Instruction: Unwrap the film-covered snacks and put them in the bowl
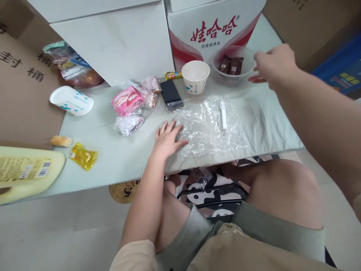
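Observation:
My left hand (pixel 168 140) lies flat with spread fingers on the left edge of a clear plastic sheet (pixel 201 130) on the table. On the right part of that sheet rests a white utility-knife-like tool (pixel 223 117). At the back right, my right hand (pixel 275 64) has its fingers curled around the right rim of a clear plastic bowl (pixel 220 77). Inside the bowl are brown wrapped snacks (pixel 235 67). A white paper cup (pixel 196 81) stands upright left of the bowl, with a dark flat object (pixel 170 94) beside it.
Pink-wrapped snacks (pixel 128 101) lie left of centre. A tipped paper cup (pixel 72 101), a bread piece (pixel 61 141), a yellow wrapper (pixel 84 156) and a pale yellow bottle (pixel 29 171) are further left. White cartons (pixel 113 41) stand behind; the table's front edge is above my knees.

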A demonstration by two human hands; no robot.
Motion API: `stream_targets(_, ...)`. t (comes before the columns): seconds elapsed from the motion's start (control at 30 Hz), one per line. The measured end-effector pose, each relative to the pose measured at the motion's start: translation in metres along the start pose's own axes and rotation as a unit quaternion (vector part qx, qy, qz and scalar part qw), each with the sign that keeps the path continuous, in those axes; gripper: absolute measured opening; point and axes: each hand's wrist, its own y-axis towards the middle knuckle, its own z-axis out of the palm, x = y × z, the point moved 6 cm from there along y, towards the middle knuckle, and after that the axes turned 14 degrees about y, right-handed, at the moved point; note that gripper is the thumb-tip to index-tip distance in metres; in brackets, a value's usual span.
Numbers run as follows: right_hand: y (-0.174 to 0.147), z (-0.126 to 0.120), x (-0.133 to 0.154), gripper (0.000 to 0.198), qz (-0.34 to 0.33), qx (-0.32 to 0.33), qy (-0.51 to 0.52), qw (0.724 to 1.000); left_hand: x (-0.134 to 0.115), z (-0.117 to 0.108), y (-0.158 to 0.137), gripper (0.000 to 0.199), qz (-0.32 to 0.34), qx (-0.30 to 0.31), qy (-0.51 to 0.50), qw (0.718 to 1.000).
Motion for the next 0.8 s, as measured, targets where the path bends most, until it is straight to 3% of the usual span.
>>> stream_targets(0.03,-0.021,-0.003,-0.006,0.021,0.015,-0.054,-0.071,0.996,0.000,0.000,0.000,0.068,0.002,-0.001,-0.002,1.000)
stream_targets(0.13,-0.102,0.017,-0.028,0.014,-0.017,-0.029,-0.123,0.992,0.000,0.002,0.000,0.068,0.010,-0.004,-0.009,1.000)
stream_targets(0.23,-0.168,0.049,-0.043,0.018,-0.145,0.094,-0.208,0.963,0.004,0.002,-0.001,0.067,0.012,-0.009,-0.022,1.000)
stream_targets(0.3,-0.190,0.067,-0.049,0.026,-0.208,0.191,-0.248,0.927,0.010,0.002,-0.001,0.066,0.003,-0.019,-0.034,0.999)
stream_targets(0.4,-0.199,0.073,-0.051,0.041,-0.254,0.304,-0.262,0.880,0.024,-0.004,-0.004,0.069,-0.018,-0.062,-0.068,0.996)
stream_targets(0.57,-0.198,0.047,-0.067,0.083,-0.227,0.392,-0.303,0.838,0.041,-0.018,-0.015,0.073,-0.030,-0.194,-0.137,0.971)
stream_targets(0.63,-0.198,0.036,-0.076,0.071,-0.224,0.387,-0.318,0.836,0.048,-0.024,-0.023,0.065,-0.065,-0.247,-0.129,0.958)
stream_targets(0.7,-0.197,0.029,-0.080,0.039,-0.234,0.365,-0.325,0.841,0.048,-0.029,-0.032,0.049,-0.083,-0.284,-0.114,0.948)
stream_targets(0.73,-0.197,0.028,-0.080,0.025,-0.241,0.352,-0.323,0.845,0.043,-0.030,-0.035,0.040,-0.070,-0.284,-0.108,0.950)
stream_targets(0.8,-0.196,0.029,-0.074,0.020,-0.252,0.332,-0.303,0.857,0.022,-0.027,-0.038,0.030,0.007,-0.230,-0.094,0.969)
